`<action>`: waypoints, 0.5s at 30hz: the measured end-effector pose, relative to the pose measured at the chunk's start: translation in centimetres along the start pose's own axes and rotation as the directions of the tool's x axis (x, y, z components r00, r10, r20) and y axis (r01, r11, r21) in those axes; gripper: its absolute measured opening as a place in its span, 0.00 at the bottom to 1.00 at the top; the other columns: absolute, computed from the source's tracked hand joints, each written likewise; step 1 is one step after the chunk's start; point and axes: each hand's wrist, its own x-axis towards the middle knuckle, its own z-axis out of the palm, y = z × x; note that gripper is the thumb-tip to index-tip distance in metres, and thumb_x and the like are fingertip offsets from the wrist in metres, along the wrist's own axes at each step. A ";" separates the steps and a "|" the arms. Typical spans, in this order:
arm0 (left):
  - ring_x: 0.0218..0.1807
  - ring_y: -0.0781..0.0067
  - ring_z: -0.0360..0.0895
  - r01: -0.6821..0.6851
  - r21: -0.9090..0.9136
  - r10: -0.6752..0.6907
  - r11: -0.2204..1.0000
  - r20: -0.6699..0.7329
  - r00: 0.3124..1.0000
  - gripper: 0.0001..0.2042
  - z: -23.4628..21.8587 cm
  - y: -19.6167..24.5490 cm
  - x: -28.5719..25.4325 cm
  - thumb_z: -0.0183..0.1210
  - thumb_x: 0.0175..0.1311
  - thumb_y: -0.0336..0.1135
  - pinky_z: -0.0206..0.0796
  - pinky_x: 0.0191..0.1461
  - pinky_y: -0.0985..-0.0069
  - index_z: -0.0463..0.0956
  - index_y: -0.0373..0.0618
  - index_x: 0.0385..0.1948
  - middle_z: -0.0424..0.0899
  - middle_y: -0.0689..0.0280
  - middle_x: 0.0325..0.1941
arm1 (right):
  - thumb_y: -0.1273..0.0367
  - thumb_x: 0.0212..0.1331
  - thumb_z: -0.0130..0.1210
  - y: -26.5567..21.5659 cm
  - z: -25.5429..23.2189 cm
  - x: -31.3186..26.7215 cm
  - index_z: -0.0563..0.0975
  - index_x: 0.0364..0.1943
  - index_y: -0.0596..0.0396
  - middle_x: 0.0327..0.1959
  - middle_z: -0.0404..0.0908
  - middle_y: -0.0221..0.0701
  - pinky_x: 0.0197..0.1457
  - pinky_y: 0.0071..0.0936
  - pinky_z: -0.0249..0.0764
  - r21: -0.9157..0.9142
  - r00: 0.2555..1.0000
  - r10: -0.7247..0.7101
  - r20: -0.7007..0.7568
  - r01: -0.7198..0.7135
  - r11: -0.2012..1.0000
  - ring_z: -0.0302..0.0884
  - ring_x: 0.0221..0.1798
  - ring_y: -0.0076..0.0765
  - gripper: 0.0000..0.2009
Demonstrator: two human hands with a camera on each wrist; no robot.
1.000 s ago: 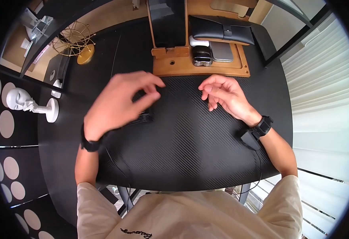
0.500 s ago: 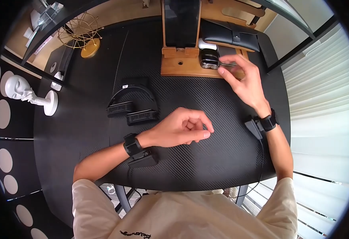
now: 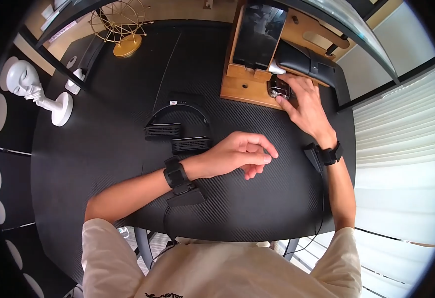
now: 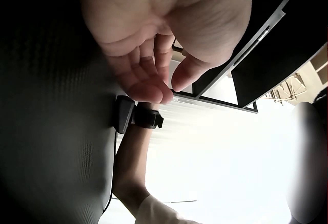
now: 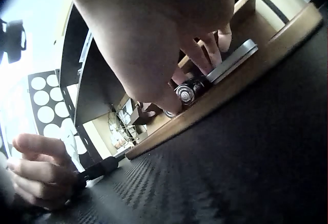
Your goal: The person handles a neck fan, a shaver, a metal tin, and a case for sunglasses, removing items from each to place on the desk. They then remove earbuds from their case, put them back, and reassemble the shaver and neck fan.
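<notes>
My right hand (image 3: 307,107) reaches to the front of the wooden desk organizer (image 3: 250,94), its thumb and fingers on either side of a black electric shaver (image 3: 277,88). In the right wrist view, a round head of the shaver (image 5: 185,95) shows beside the thumb, and other fingers extend over a flat silver case (image 5: 233,62). My left hand (image 3: 240,156) hovers over the middle of the desk, fingers loosely curled and holding nothing. Left of it lies a black neck fan (image 3: 191,145) with two slotted ends.
A phone (image 3: 261,35) leans on the organizer's stand, with a black glasses pouch (image 3: 304,62) behind the shaver. At the left are a white face sculpture (image 3: 62,109) and a gold wheel ornament (image 3: 128,45). A dark shelf frame borders the desk's back corners.
My right hand has moved forward and right to the organizer, onto the shaver. The left hand has come away from the neck fan, moving right and nearer my body. The head view has turned left.
</notes>
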 end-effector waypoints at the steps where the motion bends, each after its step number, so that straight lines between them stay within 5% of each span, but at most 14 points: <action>1: 0.26 0.81 0.76 0.020 -0.005 -0.020 1.000 -0.005 1.000 0.11 0.0 0.1 0.0 0.57 0.72 0.33 0.70 0.29 0.82 0.76 0.36 0.49 0.78 0.67 0.29 | 0.66 0.59 0.62 0.1 0.1 0.0 0.74 0.59 0.55 0.54 0.78 0.40 0.63 0.42 0.62 0.016 1.000 0.000 -0.010 0.000 1.000 0.69 0.61 0.49 0.23; 11: 0.28 0.80 0.77 0.028 -0.001 -0.028 1.000 0.010 1.000 0.12 -0.2 0.1 -0.1 0.55 0.73 0.33 0.72 0.32 0.80 0.73 0.38 0.53 0.79 0.66 0.30 | 0.67 0.51 0.68 -0.8 -0.6 -1.0 0.74 0.53 0.58 0.49 0.76 0.41 0.59 0.40 0.70 0.224 0.998 0.050 -0.044 -0.039 0.974 0.73 0.52 0.48 0.24; 14: 0.34 0.75 0.81 0.004 -0.063 -0.006 0.998 -0.043 0.999 0.15 0.0 -0.4 -0.2 0.56 0.73 0.35 0.76 0.36 0.78 0.69 0.37 0.55 0.80 0.61 0.38 | 0.68 0.49 0.71 -2.3 -0.9 -3.1 0.74 0.52 0.56 0.45 0.75 0.35 0.50 0.29 0.75 0.421 0.993 0.092 0.071 -0.113 0.900 0.76 0.45 0.37 0.25; 15: 0.37 0.73 0.81 0.005 -0.136 -0.021 0.991 -0.114 0.993 0.16 0.0 -0.7 -0.1 0.53 0.74 0.33 0.76 0.37 0.75 0.66 0.39 0.58 0.79 0.59 0.43 | 0.69 0.50 0.72 -2.4 0.3 -4.0 0.74 0.52 0.56 0.45 0.75 0.33 0.48 0.25 0.75 0.622 0.990 0.125 0.063 -0.137 0.771 0.77 0.44 0.31 0.25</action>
